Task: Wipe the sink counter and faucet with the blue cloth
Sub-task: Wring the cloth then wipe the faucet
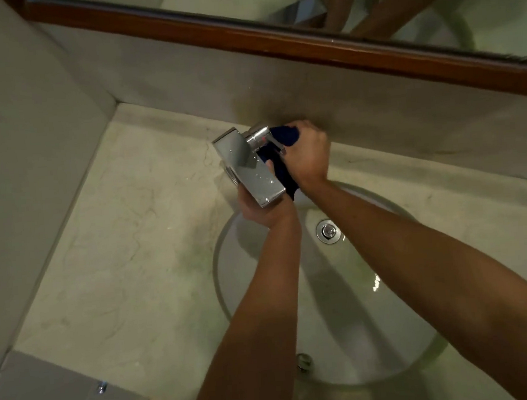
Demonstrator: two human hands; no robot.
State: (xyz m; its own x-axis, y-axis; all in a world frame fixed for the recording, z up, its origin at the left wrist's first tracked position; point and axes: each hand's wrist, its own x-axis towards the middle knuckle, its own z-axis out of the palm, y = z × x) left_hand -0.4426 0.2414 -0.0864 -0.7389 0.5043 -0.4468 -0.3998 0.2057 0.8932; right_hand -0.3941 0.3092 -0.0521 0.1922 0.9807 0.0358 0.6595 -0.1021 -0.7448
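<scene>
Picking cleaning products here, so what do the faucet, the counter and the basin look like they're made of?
Faucet: polished chrome-look metal, mirror-bright with water droplets.
Counter: pale stone, possibly marble or an imitation, matte with faint grey veins.
Basin: white, glossy, likely ceramic, judging by its sharp highlight.

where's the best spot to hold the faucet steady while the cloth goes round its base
Probably the front end of the flat spout, gripped from below and the left, as the left hand does now. The spout is a broad, flat, chrome slab jutting over the basin, so its edges give purchase. That leaves the rear base free for the right hand and the blue cloth.
</scene>
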